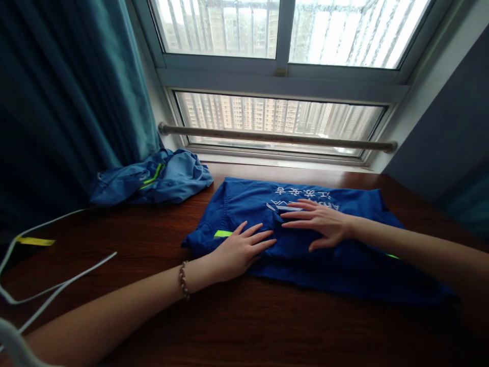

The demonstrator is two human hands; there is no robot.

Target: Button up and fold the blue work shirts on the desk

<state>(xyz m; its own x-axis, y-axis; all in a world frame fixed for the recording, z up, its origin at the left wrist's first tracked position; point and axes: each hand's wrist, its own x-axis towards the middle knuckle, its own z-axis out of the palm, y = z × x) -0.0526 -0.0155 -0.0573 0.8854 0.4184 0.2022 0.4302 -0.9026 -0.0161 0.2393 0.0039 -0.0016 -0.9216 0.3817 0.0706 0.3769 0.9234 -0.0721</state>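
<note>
A bright blue garment with white lettering and a neon green stripe lies spread flat on the dark wooden surface. My left hand rests flat on its near left part, fingers stretched out and pointing right; a beaded bracelet circles that wrist. My right hand lies flat on the middle of the garment just below the lettering, fingers spread and pointing left. The fingertips of both hands nearly meet. Neither hand holds anything.
A second, lighter blue garment with green trim lies crumpled at the back left by a teal curtain. White cords with a yellow tag trail at the left. A window with a rail runs behind.
</note>
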